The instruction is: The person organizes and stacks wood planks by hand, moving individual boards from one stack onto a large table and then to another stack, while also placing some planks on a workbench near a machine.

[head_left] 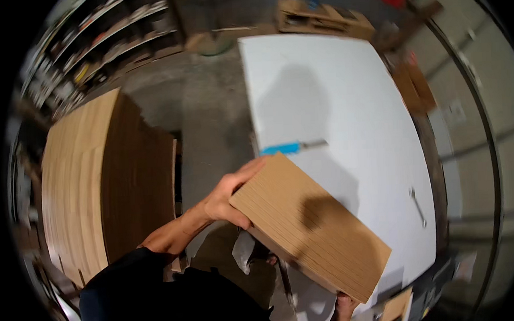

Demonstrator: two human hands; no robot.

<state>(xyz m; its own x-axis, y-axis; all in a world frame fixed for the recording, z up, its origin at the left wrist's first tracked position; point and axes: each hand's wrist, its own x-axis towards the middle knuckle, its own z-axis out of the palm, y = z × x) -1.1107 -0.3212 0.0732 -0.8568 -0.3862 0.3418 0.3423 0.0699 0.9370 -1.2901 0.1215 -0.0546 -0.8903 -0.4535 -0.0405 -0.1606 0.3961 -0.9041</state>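
Note:
A long, box-shaped wooden piece (335, 237) with lined grain on its top face slants across the front of a white tabletop (363, 104). My left hand (231, 193) grips its upper left end, with the thumb on the near side and the fingers around the far corner. At the lower right end, my right hand (345, 306) holds the near edge; most of that hand is hidden beneath the piece. Just beyond the left end lies a blue-handled tool (282, 148) with a grey blade or shaft, its kind unclear. A wrench (418, 207) rests toward the table's right edge.
On the left stands a large stack of wooden panels (77, 180). Cluttered shelves (114, 32) line the back left. Behind the table is a low wooden unit (325, 22). A cardboard box (413, 87) sits beside the table's right edge, near the wall.

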